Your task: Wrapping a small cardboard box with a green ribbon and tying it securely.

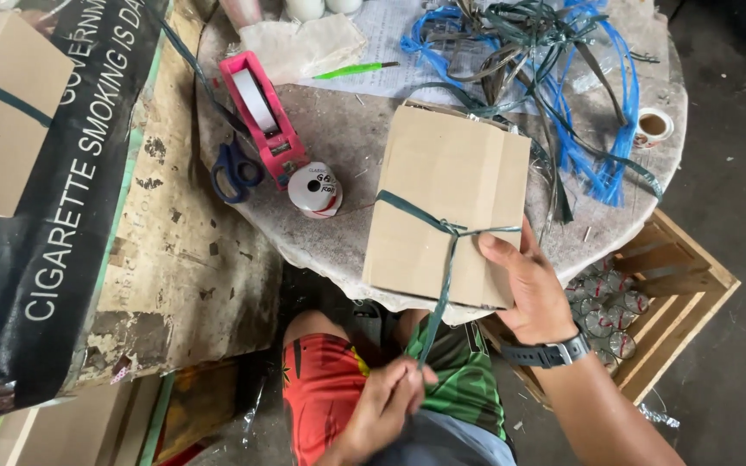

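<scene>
A pink tape dispenser [262,116] is seen lying on the round stone surface [338,142], up and left of the right grip. Blue-handled scissors [235,168] are set just beside its left edge, and a white tape roll [313,188] lies touching its lower end. A green pen [356,70] rests on printed paper [399,39] further back. A tangle of blue and green straps [554,78] is spread above the right grip. A wooden crate [684,289] holding round silver-topped items [602,315] stands just right of it.
</scene>
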